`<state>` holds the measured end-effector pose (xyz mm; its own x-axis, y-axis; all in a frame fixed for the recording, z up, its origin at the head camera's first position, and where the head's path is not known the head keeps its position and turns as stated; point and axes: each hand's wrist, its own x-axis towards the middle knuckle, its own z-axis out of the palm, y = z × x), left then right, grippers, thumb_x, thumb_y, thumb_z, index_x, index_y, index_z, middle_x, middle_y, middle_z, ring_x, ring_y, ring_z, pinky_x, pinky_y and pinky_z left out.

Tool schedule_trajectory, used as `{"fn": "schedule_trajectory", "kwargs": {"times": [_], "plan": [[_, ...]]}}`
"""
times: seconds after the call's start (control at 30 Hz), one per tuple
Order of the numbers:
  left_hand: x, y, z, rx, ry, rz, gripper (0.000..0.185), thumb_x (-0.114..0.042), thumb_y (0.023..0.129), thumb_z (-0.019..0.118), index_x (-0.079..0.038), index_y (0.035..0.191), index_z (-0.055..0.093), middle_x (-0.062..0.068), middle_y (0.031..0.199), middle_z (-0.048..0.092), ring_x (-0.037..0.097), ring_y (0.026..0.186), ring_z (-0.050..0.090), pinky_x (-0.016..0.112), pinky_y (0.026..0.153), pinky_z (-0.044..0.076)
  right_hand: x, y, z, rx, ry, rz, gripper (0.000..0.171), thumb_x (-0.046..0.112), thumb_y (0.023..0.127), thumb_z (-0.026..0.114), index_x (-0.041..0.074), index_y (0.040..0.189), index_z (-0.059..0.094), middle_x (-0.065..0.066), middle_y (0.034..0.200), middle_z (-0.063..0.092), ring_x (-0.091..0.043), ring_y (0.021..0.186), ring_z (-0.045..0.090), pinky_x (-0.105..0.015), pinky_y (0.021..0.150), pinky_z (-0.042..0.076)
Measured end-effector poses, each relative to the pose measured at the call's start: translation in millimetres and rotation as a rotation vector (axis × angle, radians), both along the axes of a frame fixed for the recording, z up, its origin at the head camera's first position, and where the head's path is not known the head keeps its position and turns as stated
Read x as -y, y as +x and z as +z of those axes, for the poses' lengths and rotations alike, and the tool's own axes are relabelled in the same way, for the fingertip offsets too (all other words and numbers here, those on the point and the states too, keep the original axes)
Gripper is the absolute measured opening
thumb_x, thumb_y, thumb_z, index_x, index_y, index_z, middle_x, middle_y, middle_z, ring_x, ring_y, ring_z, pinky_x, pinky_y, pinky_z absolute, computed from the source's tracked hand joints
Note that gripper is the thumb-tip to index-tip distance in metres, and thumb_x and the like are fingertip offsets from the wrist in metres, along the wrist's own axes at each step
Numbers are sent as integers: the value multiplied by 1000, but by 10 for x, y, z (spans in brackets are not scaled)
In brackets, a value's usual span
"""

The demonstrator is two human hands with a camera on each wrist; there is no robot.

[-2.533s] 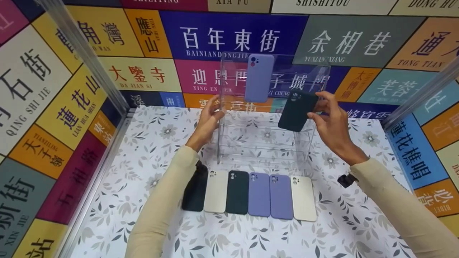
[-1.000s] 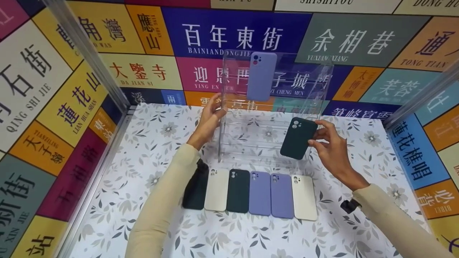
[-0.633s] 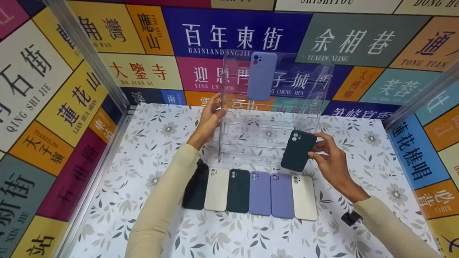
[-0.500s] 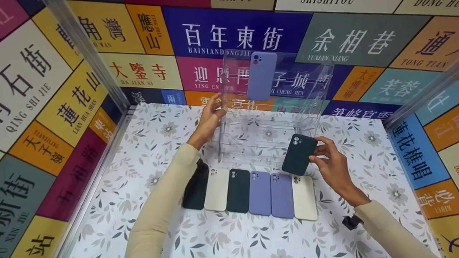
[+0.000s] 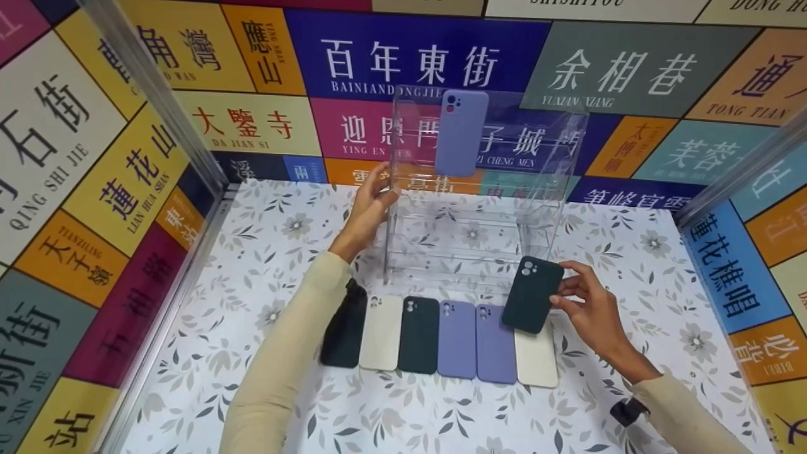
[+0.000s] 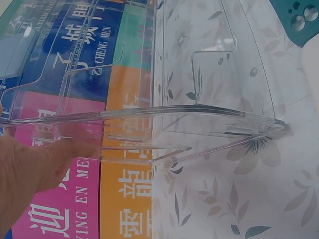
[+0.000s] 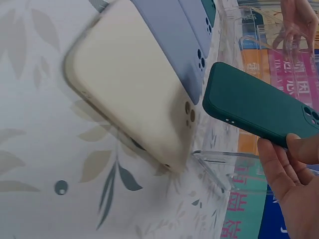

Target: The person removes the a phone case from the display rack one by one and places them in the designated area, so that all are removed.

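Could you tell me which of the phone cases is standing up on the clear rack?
The lilac case on the rack's top tier; the others lie on the table or are held.

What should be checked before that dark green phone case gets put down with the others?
1. Right hand has a firm hold on the dark green case: ok, fingers pinch its edge.
2. Left hand steadies the clear rack: ok, it grips the rack's left side.
3. Free spot in the row: cannot tell; the case hangs over the cream case.
4. Purple case sits safely on the rack: ok, upright.
5. Row of cases lies flat: ok.
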<state>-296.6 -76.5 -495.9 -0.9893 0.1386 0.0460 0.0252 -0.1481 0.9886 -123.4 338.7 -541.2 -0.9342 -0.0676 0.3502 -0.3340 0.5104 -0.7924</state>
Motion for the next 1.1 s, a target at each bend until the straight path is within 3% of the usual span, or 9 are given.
{"fn": "schedule_trajectory", "kwargs": {"times": [0.2, 0.4, 0.63, 0.93, 1.1], "plan": [[2, -3, -2, -2, -22, 1, 61, -9, 109, 61, -15, 167, 42, 20, 161, 55, 38, 141, 59, 68, 107, 50, -77, 109, -39, 90, -13, 18, 69, -23, 89, 77, 0, 151, 56, -19, 98, 68, -11, 87, 74, -20, 75, 61], [5, -7, -13, 2, -18, 4, 62, -7, 109, 59, -14, 168, 41, 21, 162, 53, 44, 146, 55, 71, 108, 48, -171, 178, -50, 186, -40, 40, 68, -20, 91, 76, 3, 152, 55, -19, 99, 68, -12, 87, 74, -29, 74, 65], [6, 0, -11, -9, -17, 4, 63, -10, 108, 62, -15, 168, 41, 21, 162, 52, 42, 145, 56, 64, 104, 50, -299, 233, -68, 251, -41, 72, 67, -19, 93, 76, 2, 153, 54, -21, 101, 68, -13, 88, 74, -30, 73, 65], [17, -12, -10, -20, -23, -5, 62, -9, 109, 61, -11, 168, 41, 22, 160, 53, 47, 146, 53, 67, 106, 50, -503, 201, -79, 453, -210, 178, 66, -16, 98, 71, -5, 157, 43, -23, 102, 66, -22, 88, 77, -40, 78, 67], [12, -11, -7, -26, -1, -12, 61, -9, 109, 62, -12, 167, 42, 20, 160, 54, 39, 144, 56, 66, 110, 47, -635, 172, -131, 513, -250, 201, 66, -18, 97, 70, -4, 156, 43, -20, 100, 66, -22, 87, 78, -41, 78, 67]]}}
